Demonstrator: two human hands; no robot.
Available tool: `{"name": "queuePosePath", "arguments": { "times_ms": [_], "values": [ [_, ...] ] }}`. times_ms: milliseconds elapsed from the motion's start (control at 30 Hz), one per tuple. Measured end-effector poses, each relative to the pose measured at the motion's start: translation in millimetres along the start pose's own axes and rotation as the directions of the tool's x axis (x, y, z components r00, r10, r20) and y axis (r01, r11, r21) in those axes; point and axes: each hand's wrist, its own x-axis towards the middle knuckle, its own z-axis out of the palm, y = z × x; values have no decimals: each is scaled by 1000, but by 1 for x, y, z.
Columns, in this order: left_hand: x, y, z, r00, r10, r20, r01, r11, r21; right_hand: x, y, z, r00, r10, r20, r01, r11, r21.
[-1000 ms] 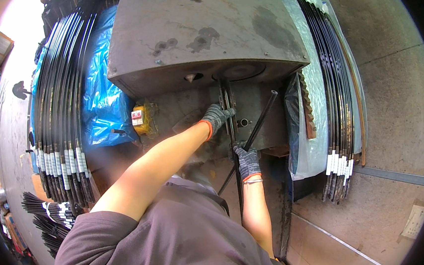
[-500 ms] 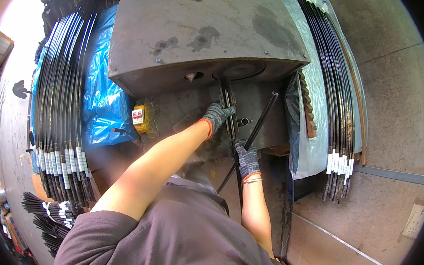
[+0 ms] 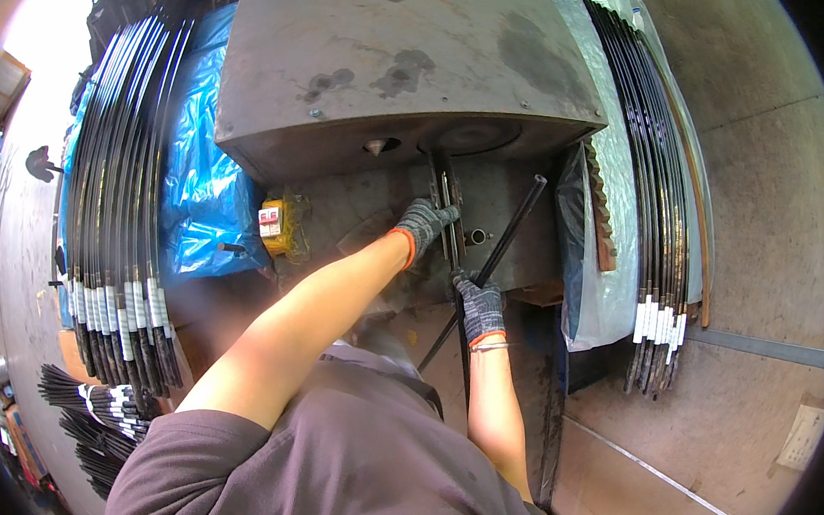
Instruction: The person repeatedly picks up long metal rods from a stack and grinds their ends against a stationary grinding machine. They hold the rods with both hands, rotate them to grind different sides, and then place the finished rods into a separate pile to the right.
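My left hand (image 3: 424, 226), in a grey knit glove with an orange cuff, is closed round the narrow metal guide bars (image 3: 445, 179) that stick out from under the machine housing. Lower and to the right, my right hand (image 3: 480, 308), gloved alike, is wrapped round a long dark rod (image 3: 468, 367). This rod runs up along the bars and down past my shirt; its upper end is hidden by the bars and housing. Just right of that hand a thicker dark bar (image 3: 515, 225) slants upward, crossing behind the rod.
The big grey metal housing (image 3: 419, 40) fills the top middle. Bundles of dark rods with white-wrapped ends stand at the left (image 3: 122, 196) and the right (image 3: 646, 179). A yellow box with a switch (image 3: 279, 228) sits beside blue plastic sheeting (image 3: 211, 164). A short round tube (image 3: 476, 236) stands near my hands.
The whole view has shifted slightly. Both hands keep the same grips, with no clear movement along the bars or the rod.
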Motion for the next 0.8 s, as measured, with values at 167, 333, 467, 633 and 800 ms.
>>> {"name": "queuePosePath", "arguments": {
  "times_ms": [167,333,467,633,800],
  "values": [
    [-1,-2,1,998,-36,-45,37,999,30,-22,-32,9,999,-10,-46,6,995,-95],
    [-20,19,-4,999,-33,-4,33,999,0,-13,-22,6,1000,-4,-22,1,993,-120],
    [-22,19,-6,998,-49,30,51,997,-61,-18,-30,9,997,-46,-57,35,982,-187],
    [-22,21,-5,1000,-28,13,28,998,-49,-19,-35,11,997,-49,-58,36,978,-205],
    [-12,8,-4,1000,0,6,1,997,-74,-27,-50,11,1000,21,5,-21,990,-139]
  ]
}}
